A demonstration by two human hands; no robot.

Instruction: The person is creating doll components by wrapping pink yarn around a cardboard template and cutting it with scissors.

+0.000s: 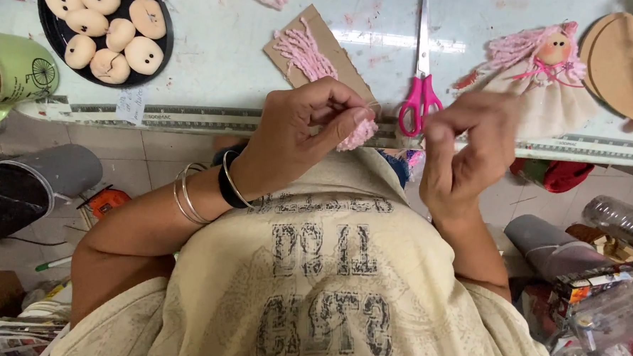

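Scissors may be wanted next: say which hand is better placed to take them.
Right, probably. The right hand sits beside the scissors and seems free, though blurred; the left hand pinches the pink yarn tuft.

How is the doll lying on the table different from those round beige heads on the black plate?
The finished doll has pink yarn hair, a painted face and a cream dress; the plain heads are bald, with only two dark dots each and no body. The doll lies alone on the table; the heads are piled together on the black plate. Both share beige skin-toned fabric.
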